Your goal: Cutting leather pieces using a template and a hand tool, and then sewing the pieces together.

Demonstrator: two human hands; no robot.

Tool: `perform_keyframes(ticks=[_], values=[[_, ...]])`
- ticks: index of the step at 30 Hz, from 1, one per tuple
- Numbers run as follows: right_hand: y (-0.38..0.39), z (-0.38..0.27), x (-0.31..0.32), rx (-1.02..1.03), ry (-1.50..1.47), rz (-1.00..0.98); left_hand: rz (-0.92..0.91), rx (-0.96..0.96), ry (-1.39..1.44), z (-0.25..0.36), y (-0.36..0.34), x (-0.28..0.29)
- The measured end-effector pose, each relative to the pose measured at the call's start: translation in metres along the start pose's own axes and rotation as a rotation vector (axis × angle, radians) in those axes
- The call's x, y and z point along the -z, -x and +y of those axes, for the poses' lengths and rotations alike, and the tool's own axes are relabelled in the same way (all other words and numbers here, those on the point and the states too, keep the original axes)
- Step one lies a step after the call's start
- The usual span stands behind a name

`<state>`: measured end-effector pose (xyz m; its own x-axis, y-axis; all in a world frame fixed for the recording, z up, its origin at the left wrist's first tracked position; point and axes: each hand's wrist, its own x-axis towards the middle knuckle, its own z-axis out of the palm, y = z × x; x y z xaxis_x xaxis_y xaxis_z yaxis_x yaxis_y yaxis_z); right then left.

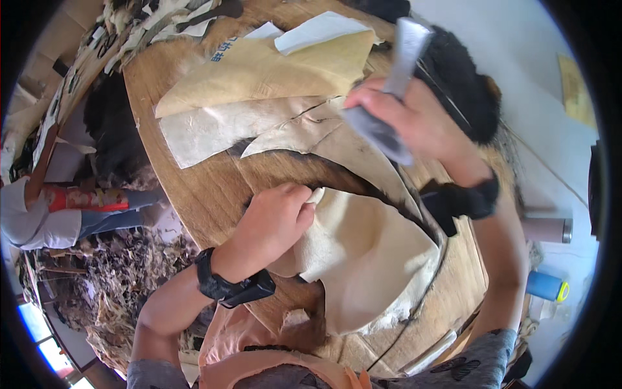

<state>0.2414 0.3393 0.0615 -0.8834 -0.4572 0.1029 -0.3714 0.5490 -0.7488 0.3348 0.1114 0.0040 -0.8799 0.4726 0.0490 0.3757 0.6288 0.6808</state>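
Note:
My left hand (275, 217) is closed in a pinch on the upper left edge of a cream-coloured hide piece (376, 259), which lies fleshy side up with part of it lifted in a fold. My right hand (421, 123), raised over the far right of the board, is wrapped round a grey metal tool (407, 55) with a flat, broad upper end. Motion blurs that tool, so I cannot tell its exact kind. Below it, a second pale hide piece (317, 133) with dark fur at its edges lies on the wooden board (194, 188).
A yellowish paper sheet (285, 71) and a white sheet (321, 31) lie at the board's far side. Dark fur (460, 84) hangs at the far right. A blue spool (543, 286) stands at the right. At left, a person (52, 214) is beside heaped fur scraps (129, 285).

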Motion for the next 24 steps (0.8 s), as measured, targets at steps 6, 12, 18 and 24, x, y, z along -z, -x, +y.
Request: perform_keyframes(ticks=[6, 12, 18, 24], values=[[0.065, -0.029, 0.064, 0.046, 0.663, 0.139, -0.275, -0.073, 0.337, 0.019, -0.004, -0.018], [0.104, -0.099, 0.027, -0.275, 0.72, 0.376, -0.258, -0.206, 0.201, -0.009, -0.012, 0.029], [0.096, -0.155, -0.026, -0.677, 0.669, 0.543, -0.393, -0.346, 0.162, -0.07, -0.028, 0.103], [0.09, -0.174, -0.077, -0.771, 0.604, 0.629, -0.514, -0.325, 0.132, -0.096, -0.044, 0.129]])
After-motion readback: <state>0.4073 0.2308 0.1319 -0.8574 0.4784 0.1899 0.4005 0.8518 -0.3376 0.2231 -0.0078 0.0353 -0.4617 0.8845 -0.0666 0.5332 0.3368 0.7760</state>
